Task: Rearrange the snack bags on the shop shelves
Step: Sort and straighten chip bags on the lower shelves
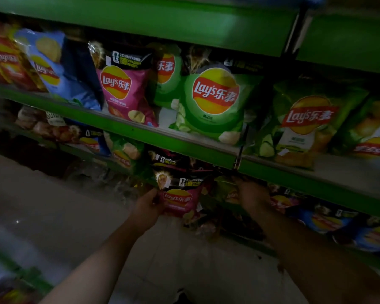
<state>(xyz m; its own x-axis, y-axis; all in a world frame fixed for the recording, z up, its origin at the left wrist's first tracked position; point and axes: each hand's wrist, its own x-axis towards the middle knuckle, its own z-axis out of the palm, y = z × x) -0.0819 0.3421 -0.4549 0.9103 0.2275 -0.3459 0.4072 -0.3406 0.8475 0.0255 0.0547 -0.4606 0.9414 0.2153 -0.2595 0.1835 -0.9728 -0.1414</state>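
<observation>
A small pink bag (180,199) is gripped by the left hand (148,208) at the lower shelf (316,190); the right hand (251,195) is buried among bags, its grip unclear. The bag is best lifted by its edge, uncrushed. "Lay's" is printed on every front.

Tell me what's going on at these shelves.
A person is sorting crisp bags on green shop shelves in dim light. The left hand grips a pink bag at the lower shelf. The right hand reaches in among the dark and green bags beside it; whether it grips one cannot be told. On the shelf above, red, blue, pink and green bags stand in a row, untouched.
</observation>
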